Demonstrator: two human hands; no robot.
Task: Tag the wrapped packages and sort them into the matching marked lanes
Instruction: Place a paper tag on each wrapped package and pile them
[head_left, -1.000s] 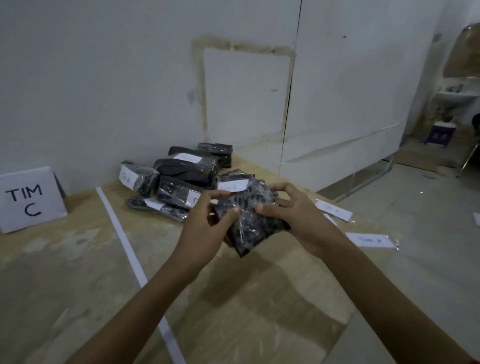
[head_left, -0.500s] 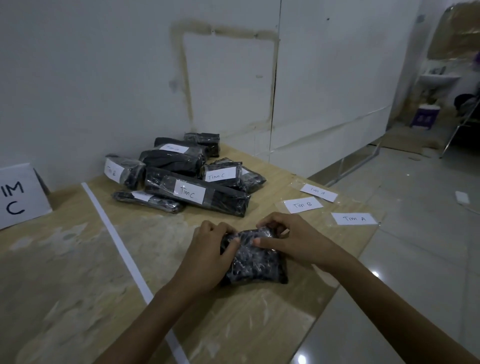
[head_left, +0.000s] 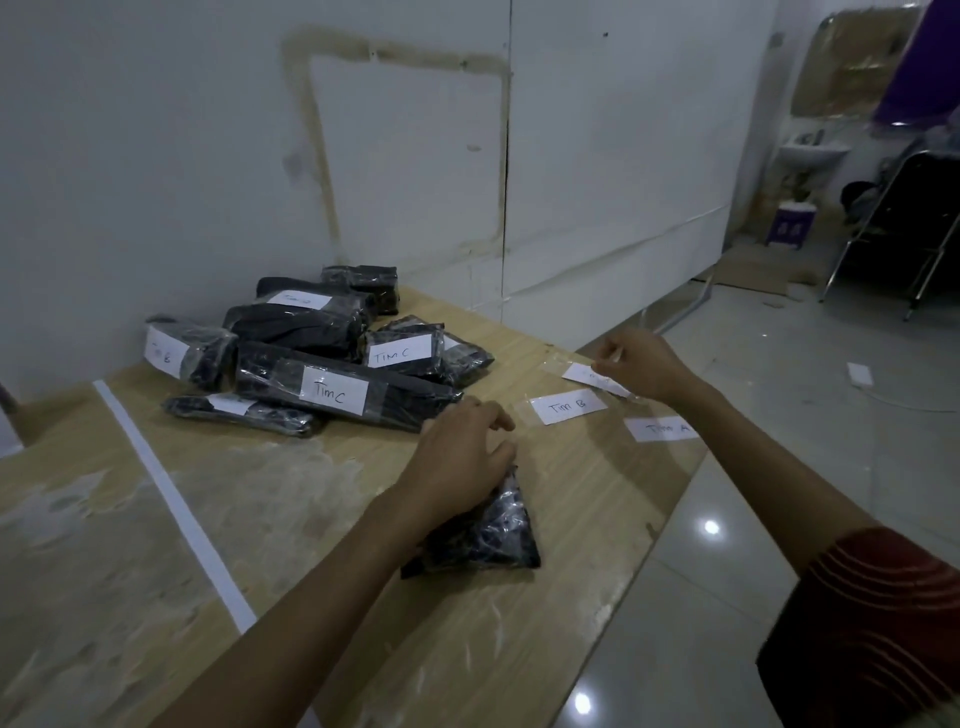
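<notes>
One long wooden counter carried everything, with both hands stretched over its right end. Beyond the left hand, toward the wall, lay a heap of black wrapped packages, two of them with white labels reading "Tim C". Left of that hand, a white strip ran across the boards. Directly under the left hand sat a small untagged black package in clear film, flat on the counter. The hand rested on its far end, fingers loosely bent and spread, not wrapped round it. The right hand, farther out near the counter's edge, had its fingers curled, pinching the end of a white tag whose writing was too blurred to read. Between the two hands lay the "Tim B" tag, and just nearer than the right hand, the "Tim A" tag.
</notes>
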